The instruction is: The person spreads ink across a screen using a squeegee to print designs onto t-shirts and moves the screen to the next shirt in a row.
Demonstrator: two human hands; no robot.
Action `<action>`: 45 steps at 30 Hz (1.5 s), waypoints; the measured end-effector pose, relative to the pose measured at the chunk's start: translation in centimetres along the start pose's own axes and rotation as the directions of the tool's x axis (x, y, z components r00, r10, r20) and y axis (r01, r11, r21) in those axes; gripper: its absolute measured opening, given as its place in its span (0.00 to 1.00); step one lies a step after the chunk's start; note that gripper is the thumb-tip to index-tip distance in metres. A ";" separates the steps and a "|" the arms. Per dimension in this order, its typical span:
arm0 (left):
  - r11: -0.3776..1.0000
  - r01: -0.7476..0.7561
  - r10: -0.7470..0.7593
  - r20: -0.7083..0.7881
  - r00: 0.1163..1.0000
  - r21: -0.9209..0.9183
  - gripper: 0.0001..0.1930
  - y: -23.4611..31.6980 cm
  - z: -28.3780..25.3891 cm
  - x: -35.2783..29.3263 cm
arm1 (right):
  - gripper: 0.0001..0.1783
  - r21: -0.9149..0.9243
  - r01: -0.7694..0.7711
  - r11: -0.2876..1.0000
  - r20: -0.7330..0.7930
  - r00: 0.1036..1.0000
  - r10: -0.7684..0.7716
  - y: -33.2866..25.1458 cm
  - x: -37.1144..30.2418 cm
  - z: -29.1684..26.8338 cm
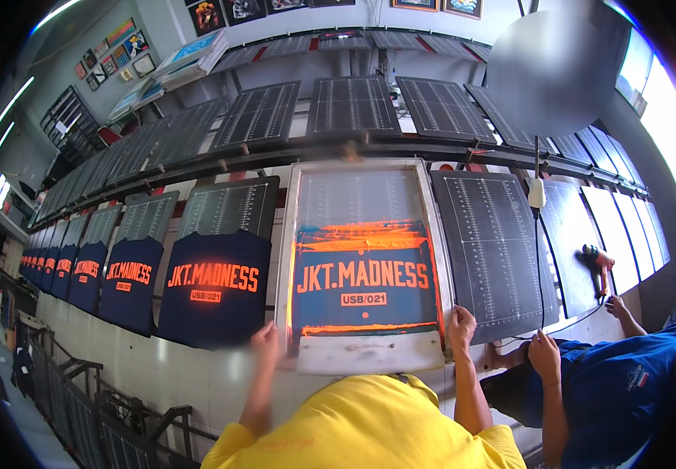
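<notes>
In front of me a screen-printing frame lies over a platen, its mesh smeared with bright orange ink around a lettered design. Dark navy fabric seems to show through the mesh. My right hand has its fingers curled in at the frame's near right edge. Slightly blurred, my left hand is closed by the near left corner, a little apart from the rim. Whatever it may hold is hidden. Just beyond it, a navy shirt with orange lettering is spread on the neighbouring platen.
Leftward runs a row of printed navy shirts. A bare dark platen is right of the frame. Beyond it lies an orange heat gun, its cord trailing near a co-worker in a blue shirt. A metal rail crosses behind.
</notes>
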State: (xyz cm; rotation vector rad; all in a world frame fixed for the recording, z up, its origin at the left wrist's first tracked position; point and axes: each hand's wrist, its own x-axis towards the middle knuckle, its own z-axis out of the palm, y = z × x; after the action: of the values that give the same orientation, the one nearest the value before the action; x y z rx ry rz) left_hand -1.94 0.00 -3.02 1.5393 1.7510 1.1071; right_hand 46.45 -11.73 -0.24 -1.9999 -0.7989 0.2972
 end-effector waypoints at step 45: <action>0.897 -0.436 0.399 0.285 0.871 0.075 0.19 16.9 8.3 7.0 | 0.07 -0.037 0.585 0.810 0.328 0.773 -0.543 -13.3 2.5 8.6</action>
State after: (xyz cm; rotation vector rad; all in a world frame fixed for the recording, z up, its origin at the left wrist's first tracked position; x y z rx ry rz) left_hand 12.43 8.66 8.01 2.1173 1.3700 0.9302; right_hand 38.54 0.45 6.56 -1.7479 -1.6168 0.1953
